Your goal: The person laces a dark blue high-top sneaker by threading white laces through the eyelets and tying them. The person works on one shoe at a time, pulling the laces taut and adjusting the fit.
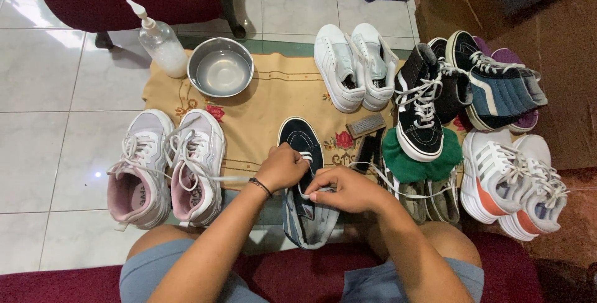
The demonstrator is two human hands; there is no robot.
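Sneaker [303, 178] on mat [261, 107], bowl [220, 66] behind, sneaker pair [165, 166] left

The navy high-top shoe [303, 178] under both hands looks like matt canvas and suede, with a smooth white rubber toe band and flat woven white laces [373, 169]. The left hand [283, 166] wears a thin dark braided bracelet. The mat [261, 107] beneath is yellowish woven cloth, matt, with printed red flowers. At its far left corner a steel bowl [220, 66] shines, brushed and mirror-like inside; the pump bottle [161, 41] beside it is clear plastic. The white sneakers [354, 66] at the far edge look like smooth, faintly glossy leather. The pink pair [165, 169] shows mesh and soft matt panels. The floor tiles [56, 91] are glossy, reflecting light. The green cloth [423, 163] looks fleecy.
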